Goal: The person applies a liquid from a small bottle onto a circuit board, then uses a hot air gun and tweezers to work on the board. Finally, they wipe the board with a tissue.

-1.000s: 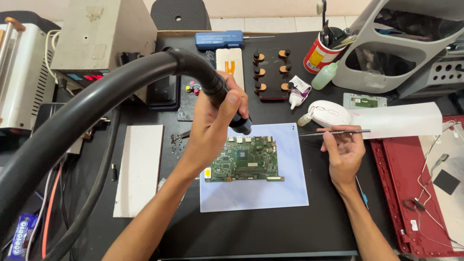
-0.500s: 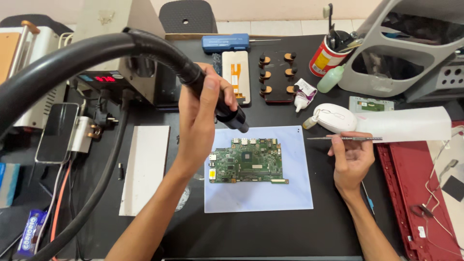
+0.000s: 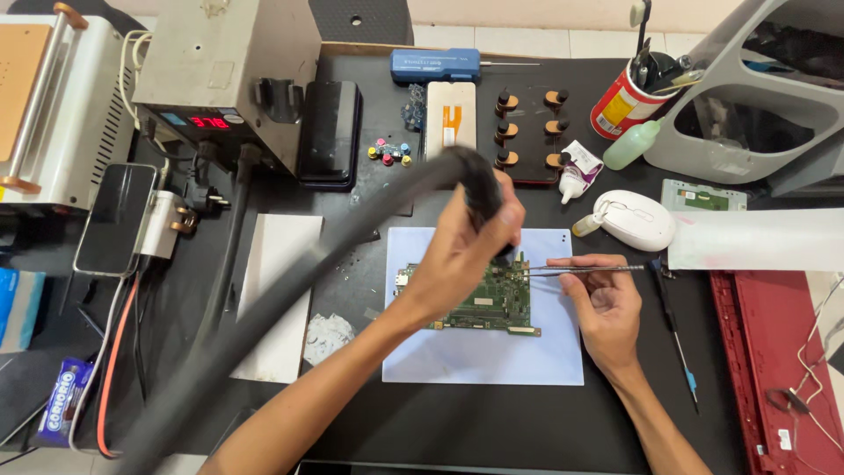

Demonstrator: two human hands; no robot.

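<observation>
My left hand (image 3: 457, 259) grips the black handle of a hot-air tool (image 3: 482, 189). Its thick black hose (image 3: 290, 290) runs down to the lower left. The nozzle points down at the top of a green circuit board (image 3: 488, 308), which lies on a pale blue mat (image 3: 483, 352). My right hand (image 3: 607, 303) holds thin metal tweezers (image 3: 580, 269). Their tips reach left to the board, just beside the nozzle.
A grey rework station (image 3: 224, 75) with a red display stands at the back left, a phone (image 3: 114, 218) beside it. Behind the mat are a white mouse (image 3: 635, 220), a glue tube, a red tool cup (image 3: 624, 98) and a black tray. A red laptop shell (image 3: 774, 369) lies right.
My left hand has lowered the hot-air nozzle onto the board. My right hand has brought the tweezers left and down, so the tips now meet the board. The camera has shifted.
</observation>
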